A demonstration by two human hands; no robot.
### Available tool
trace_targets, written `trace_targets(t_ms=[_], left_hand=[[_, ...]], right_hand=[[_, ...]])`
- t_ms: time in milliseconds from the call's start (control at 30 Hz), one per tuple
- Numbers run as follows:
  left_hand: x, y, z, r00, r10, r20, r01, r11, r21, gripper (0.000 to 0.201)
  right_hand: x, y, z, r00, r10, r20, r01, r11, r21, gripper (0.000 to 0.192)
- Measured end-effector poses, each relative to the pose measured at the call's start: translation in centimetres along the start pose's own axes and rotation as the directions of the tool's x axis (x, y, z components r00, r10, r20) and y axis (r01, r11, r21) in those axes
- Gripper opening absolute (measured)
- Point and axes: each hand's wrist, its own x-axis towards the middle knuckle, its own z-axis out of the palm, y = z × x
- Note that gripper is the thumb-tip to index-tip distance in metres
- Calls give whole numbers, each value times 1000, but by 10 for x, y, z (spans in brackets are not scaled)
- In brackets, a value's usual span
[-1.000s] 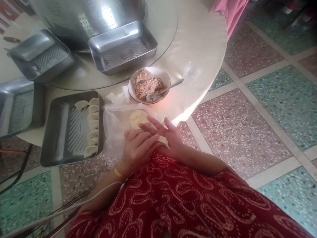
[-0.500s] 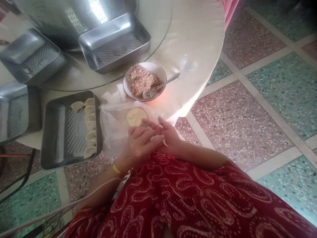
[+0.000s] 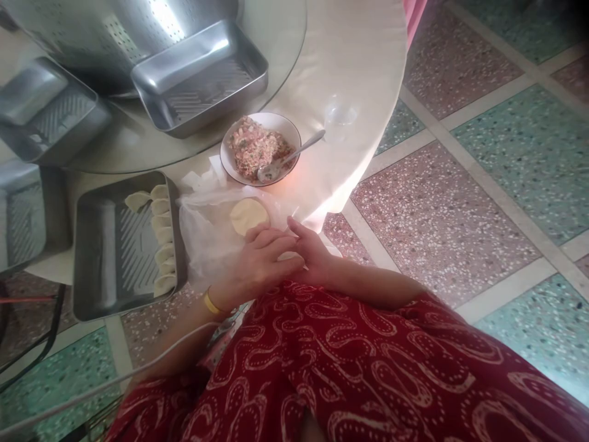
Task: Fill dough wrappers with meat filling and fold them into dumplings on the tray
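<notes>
My left hand (image 3: pixel 267 255), with a yellow band at the wrist, lies over the fingers of my right hand (image 3: pixel 315 253) close to the red patterned garment. Between them both hands are closed on a pale dumpling (image 3: pixel 289 255); only a small part of it shows under my left thumb. My right thumb points up and away from it. Just past my left fingers, a stack of round dumpling wrappers (image 3: pixel 249 216) rests on a clear plastic bag (image 3: pixel 202 236). Beyond that is a white bowl (image 3: pixel 291 129) of minced filling (image 3: pixel 255 147), with a spoon (image 3: pixel 304 149) leaning in it.
To the left, a metal tray (image 3: pixel 99 245) holds several folded dumplings (image 3: pixel 162 230) along its right side. More metal trays (image 3: pixel 207 80) and a large perforated metal pot (image 3: pixel 124 37) stand behind. A clear cup (image 3: pixel 340 115) is near the table's right edge. A white cable (image 3: pixel 115 380) crosses lower left.
My left hand has moved further over my right hand, whose fingers are now mostly covered. The view has shifted slightly, so the table things appear a little further left.
</notes>
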Motion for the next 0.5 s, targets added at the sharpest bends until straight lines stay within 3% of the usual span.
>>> trace_targets(t_ms=[200,333,433,500], left_hand=[[5,0,5,999,-34,-34,31,995,-97,3],[6,1,9,998,-63,-2,63,990,-129,6],[5,3,12,996,-72,49,80,979,-188,7],[5,3,14,986,-140,88,157,957,-245,10]], right_hand=[[1,-2,-4,1000,16,0,-16,999,-48,61],[2,-2,-8,999,31,29,-28,994,-102,60],[4,0,-9,999,-28,39,33,993,-115,52],[6,2,-11,995,-75,70,86,983,-163,47]])
